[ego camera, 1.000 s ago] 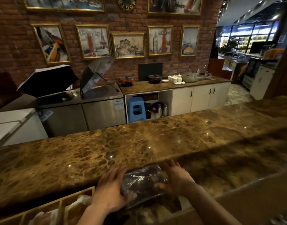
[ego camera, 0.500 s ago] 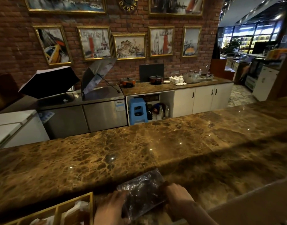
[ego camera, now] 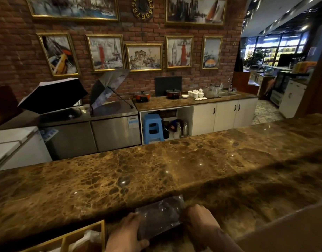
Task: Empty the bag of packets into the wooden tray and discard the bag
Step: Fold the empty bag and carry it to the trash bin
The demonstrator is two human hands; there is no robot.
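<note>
A clear plastic bag (ego camera: 161, 216) with dark contents is held between both hands at the near edge of the brown marble counter (ego camera: 156, 170). My left hand (ego camera: 124, 233) grips its left end. My right hand (ego camera: 202, 220) grips its right end. The wooden tray (ego camera: 102, 231), light wood with dividers, sits at the bottom left beside my left hand. White wrapped packets (ego camera: 87, 239) show in one of its compartments. Most of the tray is cut off by the frame edge.
Beyond the counter lies a kitchen area with steel fridges (ego camera: 94, 131), two open umbrellas (ego camera: 52, 95), a blue stool (ego camera: 153, 127) and white cabinets (ego camera: 224, 115). A lower ledge (ego camera: 284, 224) runs along the right foreground.
Both hands have closed on the ends of the bag and drawn it nearer to me. The camera has tilted up slightly, so the hands sit lower in the frame.
</note>
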